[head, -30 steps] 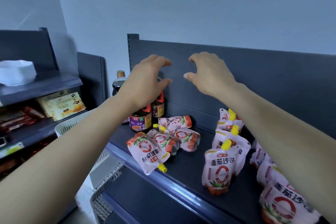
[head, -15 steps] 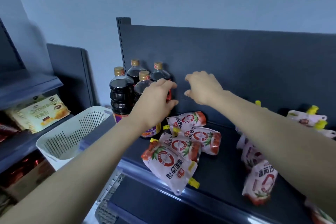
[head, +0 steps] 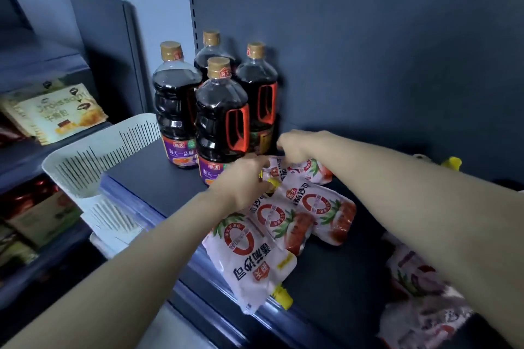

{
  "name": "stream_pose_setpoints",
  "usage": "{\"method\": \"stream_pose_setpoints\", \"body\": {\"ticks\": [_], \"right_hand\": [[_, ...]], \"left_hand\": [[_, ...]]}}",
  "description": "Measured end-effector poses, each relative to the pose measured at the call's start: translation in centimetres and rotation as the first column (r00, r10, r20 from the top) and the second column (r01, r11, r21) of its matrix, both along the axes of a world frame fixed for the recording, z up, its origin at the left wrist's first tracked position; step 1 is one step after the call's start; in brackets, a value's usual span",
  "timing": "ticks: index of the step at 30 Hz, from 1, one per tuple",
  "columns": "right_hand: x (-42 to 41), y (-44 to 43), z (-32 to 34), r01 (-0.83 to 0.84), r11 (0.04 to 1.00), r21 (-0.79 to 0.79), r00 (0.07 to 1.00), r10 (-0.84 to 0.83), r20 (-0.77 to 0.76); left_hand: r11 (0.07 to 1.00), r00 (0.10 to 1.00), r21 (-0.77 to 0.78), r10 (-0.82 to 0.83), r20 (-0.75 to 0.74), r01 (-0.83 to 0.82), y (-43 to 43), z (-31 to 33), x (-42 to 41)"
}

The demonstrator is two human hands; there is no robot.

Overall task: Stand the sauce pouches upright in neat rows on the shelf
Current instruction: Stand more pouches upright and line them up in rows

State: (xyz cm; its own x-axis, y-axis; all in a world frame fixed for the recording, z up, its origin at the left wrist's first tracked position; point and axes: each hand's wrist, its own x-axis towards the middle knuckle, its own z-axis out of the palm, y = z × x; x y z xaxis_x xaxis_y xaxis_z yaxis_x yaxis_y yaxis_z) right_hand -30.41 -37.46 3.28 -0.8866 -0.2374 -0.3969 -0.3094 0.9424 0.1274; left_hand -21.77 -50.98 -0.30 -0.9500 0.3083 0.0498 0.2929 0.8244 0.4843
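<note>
Both hands, left (head: 242, 178) and right (head: 295, 146), close on the rearmost white-and-red sauce pouch (head: 304, 171) lying flat on the dark shelf (head: 153, 178), just beside four dark soy-sauce bottles (head: 221, 119).

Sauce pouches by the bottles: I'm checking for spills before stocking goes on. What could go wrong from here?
The nearest pouch lies flat, overhanging the shelf edge; a nudge from the left forearm could tip it off. Both hands, left hand and right hand, work right beside the soy sauce bottles, so lifting the rear pouch could knock one.
</note>
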Motion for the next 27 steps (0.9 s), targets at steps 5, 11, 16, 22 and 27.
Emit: {"method": "stream_pose_setpoints", "body": {"ticks": [5,11,16,22,27], "right_hand": [[-2.7,1.1,-2.7,-0.036,0.999,-0.008,0.995,0.036,0.095],[-4.2,1.2,-4.0,-0.067,0.989,-0.131,0.978,0.091,0.190],[-4.5,1.0,-4.4,-0.085,0.982,-0.171,0.977,0.116,0.181],[-4.0,3.0,-1.2,-0.090,0.952,-0.292,0.990,0.117,0.078],[-2.4,5.8,1.5,-0.031,0.949,-0.315,0.991,-0.012,-0.134]], "left_hand": [[0.995,0.986,-0.024,0.097,0.137,-0.095,2.3,-2.5,-1.4],[0.982,0.954,-0.147,0.152,0.258,-0.117,3.9,-3.7,-2.9],[0.980,0.945,-0.093,0.197,0.261,-0.178,4.6,-4.0,-3.5],[0.993,0.958,-0.109,0.079,0.274,-0.051,5.1,-3.8,-3.8],[0.997,0.964,-0.072,0.048,0.261,-0.030,5.2,-2.4,-4.0]]}}
